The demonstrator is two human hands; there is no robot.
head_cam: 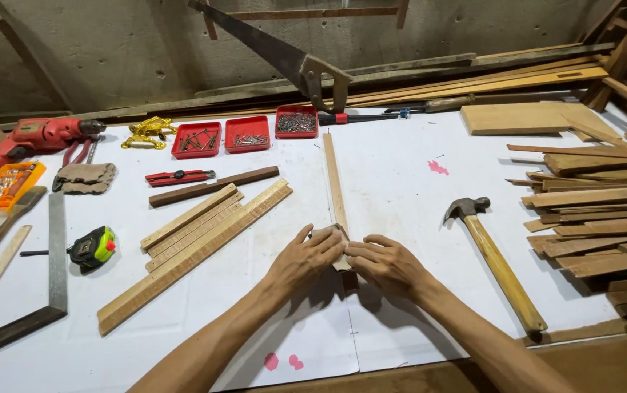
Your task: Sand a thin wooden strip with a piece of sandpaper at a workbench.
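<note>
Head camera looking down at a white-covered workbench (pixel 401 182): two bare hands are meeting at the near end of a long thin wood strip (pixel 334 178) that is lying lengthwise, running away from the person toward the red trays. The left hand (pixel 306 258) is resting with fingers curled over the strip's near end, thumb raised; the right hand (pixel 386 263) is pressing in from the other side, fingers bent and closed around a small wood block (pixel 344 268) sitting against that end. Fingertips of both hands are touching or nearly touching over the joint.

To the left, a bundle of longer slats (pixel 197 240) is lying diagonally, with a dark strip (pixel 213 186) and a red utility knife (pixel 180 177) just beyond it. Farther left, a tape measure (pixel 94 247), a steel square (pixel 52 276) and a red drill (pixel 33 138) are sitting well apart from the hands. Three red trays (pixel 246 134) holding nails and screws are lining the back of the bench. A hammer (pixel 499 266) is lying to the right of the hands, near a stack of wood offcuts (pixel 597 211). A handsaw (pixel 284 62) is leaning against the concrete wall behind.
</note>
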